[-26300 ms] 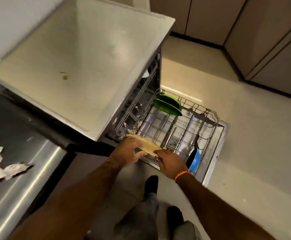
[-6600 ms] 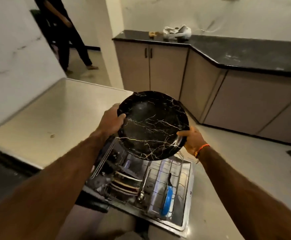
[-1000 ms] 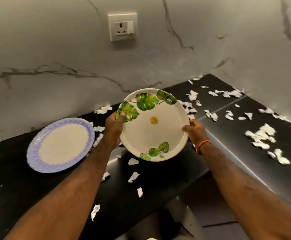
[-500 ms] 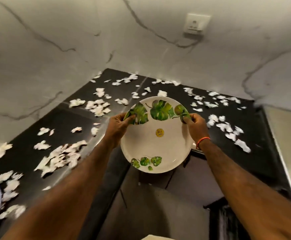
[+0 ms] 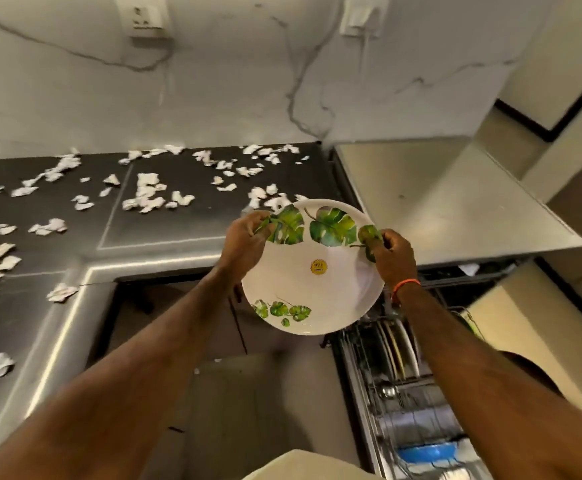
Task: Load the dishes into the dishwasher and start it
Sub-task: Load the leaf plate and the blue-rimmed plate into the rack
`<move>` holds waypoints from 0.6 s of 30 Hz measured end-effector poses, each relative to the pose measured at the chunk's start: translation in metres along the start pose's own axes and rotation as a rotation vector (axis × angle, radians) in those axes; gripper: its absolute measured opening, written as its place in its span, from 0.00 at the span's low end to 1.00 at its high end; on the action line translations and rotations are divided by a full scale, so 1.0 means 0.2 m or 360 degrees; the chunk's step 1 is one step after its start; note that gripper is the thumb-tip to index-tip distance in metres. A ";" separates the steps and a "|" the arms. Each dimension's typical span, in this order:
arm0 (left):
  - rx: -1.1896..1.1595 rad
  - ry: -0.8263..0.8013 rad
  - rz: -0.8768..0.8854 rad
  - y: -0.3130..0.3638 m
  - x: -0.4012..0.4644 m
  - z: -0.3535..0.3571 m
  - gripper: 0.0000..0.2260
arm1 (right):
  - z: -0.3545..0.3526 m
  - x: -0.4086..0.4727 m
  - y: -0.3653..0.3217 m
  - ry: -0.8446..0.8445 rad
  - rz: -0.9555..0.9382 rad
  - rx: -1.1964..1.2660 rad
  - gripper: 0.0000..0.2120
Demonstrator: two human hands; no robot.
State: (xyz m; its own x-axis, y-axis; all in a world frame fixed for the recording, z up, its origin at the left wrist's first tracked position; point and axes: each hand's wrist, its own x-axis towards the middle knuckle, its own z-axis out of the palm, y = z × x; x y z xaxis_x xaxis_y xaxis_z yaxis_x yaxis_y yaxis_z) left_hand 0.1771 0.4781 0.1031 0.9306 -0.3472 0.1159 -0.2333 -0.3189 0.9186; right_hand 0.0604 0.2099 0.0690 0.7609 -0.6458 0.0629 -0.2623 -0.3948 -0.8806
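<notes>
White plate [image 5: 317, 282] with green leaf print, one, held in air between both hands, face toward camera, tilted. Left hand [image 5: 246, 239] pinches upper left rim, thumb over leaf; right hand [image 5: 393, 252] curls round upper right rim. Rack [image 5: 397, 386] lies below and right of plate, nearer right hand; judged next move: swing right and down, edge into free slot. About three plates [image 5: 398, 344] already upright in rack. One blue item [image 5: 428, 450] nearer camera. Paper scraps [image 5: 147, 197] on counter [image 5: 57, 265], too many to count.

The round white leaf-printed plate [image 5: 317, 282], gripped at its far rim by both hands, has swung from the littered black counter [image 5: 165, 220] toward the open dishwasher's wire rack [image 5: 397, 393].
</notes>
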 end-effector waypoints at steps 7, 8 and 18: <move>0.0171 -0.0360 0.0215 0.22 0.06 0.74 0.04 | -0.58 -0.08 0.42 0.0222 0.0177 -0.0093 0.10; 0.0201 -0.0417 0.0248 0.26 0.06 0.84 0.04 | -0.66 -0.10 0.48 0.0270 0.0241 -0.0078 0.10; 0.0518 -0.1067 0.0460 0.37 0.11 1.76 0.08 | -1.13 -0.39 1.13 0.0531 0.0717 -0.0178 0.11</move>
State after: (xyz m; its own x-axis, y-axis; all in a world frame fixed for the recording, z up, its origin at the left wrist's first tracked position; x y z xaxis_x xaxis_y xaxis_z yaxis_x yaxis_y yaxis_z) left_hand 0.0813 0.1370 0.0408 0.4769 -0.8789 -0.0143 -0.6065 -0.3408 0.7184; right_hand -0.1918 0.0233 -0.0289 0.3356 -0.9305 -0.1464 -0.5924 -0.0877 -0.8008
